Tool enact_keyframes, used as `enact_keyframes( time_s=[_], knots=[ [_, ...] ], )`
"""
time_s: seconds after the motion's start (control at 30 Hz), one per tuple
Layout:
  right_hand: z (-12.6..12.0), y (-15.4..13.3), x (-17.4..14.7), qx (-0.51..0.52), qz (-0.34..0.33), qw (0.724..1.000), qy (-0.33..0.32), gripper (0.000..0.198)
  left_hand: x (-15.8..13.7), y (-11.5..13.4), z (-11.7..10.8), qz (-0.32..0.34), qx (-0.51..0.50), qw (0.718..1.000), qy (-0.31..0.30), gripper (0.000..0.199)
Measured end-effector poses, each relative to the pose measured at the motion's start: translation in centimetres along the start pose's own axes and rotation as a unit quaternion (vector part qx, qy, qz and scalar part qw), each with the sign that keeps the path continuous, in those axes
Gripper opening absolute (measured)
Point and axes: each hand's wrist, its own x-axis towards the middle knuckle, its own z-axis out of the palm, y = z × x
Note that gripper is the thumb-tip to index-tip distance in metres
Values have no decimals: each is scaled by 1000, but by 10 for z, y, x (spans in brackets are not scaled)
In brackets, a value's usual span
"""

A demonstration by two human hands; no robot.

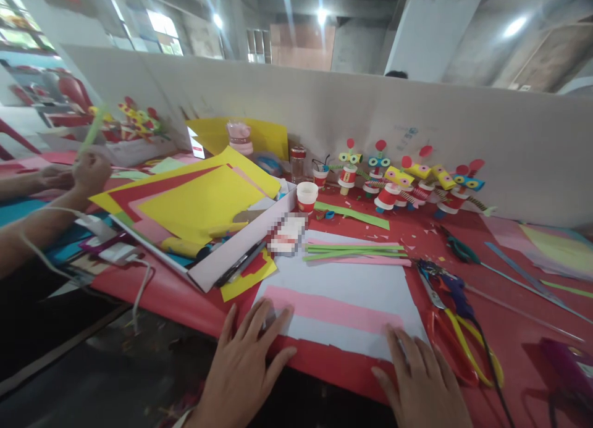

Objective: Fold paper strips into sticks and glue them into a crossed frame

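Note:
A pink paper strip [331,309] lies flat across a white sheet [361,286] in front of me. At its left end my left hand [248,360] rests with fingers spread, the tips touching the strip and sheet. Over the right end lies my right hand [419,372], its fingers stretched out and thumb apart. Neither hand holds anything. Green paper strips [354,250] and pink ones are stacked at the sheet's far edge. Scissors [451,329] with red and yellow handles sit just right of the sheet, beside a blue glue gun [451,286].
A white box [245,243] piled with coloured paper stands left. Paper-cup figures [401,190] line the grey partition [324,100]. Pliers [458,246] and a ruler [514,270] lie right. Paper cups [307,196] stand behind the sheet. At far left, another person's hands [88,172] hold a green strip.

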Motion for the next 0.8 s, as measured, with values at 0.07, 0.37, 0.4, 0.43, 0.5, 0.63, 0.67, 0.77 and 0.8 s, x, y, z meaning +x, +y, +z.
enact_keyframes(
  time_s=[0.07,0.37,0.4,0.43,0.5,0.63,0.67,0.77,0.8],
  knots=[
    [4,-2,-2,-7,3,1000,9,62,-2,1,3,-6,-1,1000,6,59],
    [-19,-22,2,48,125,988,-80,72,-6,21,14,-111,-61,991,41,66],
    [-23,-22,4,57,131,985,-93,71,-6,22,14,-122,-68,989,39,66],
    [-26,-20,7,64,136,984,-100,71,-6,23,14,-127,-75,988,36,66],
    [-29,-14,16,75,145,982,-99,69,-6,23,14,-123,-87,988,29,67],
    [-26,-3,46,114,130,980,-93,53,-4,23,8,-116,-104,987,33,63],
    [-24,-2,54,134,119,979,-100,48,-4,23,5,-118,-114,986,44,62],
    [-18,-3,72,193,103,966,-137,33,-6,30,-10,-123,-183,971,89,51],
    [-17,-4,75,211,108,959,-154,29,-6,34,-15,-122,-225,962,96,46]
  ],
)
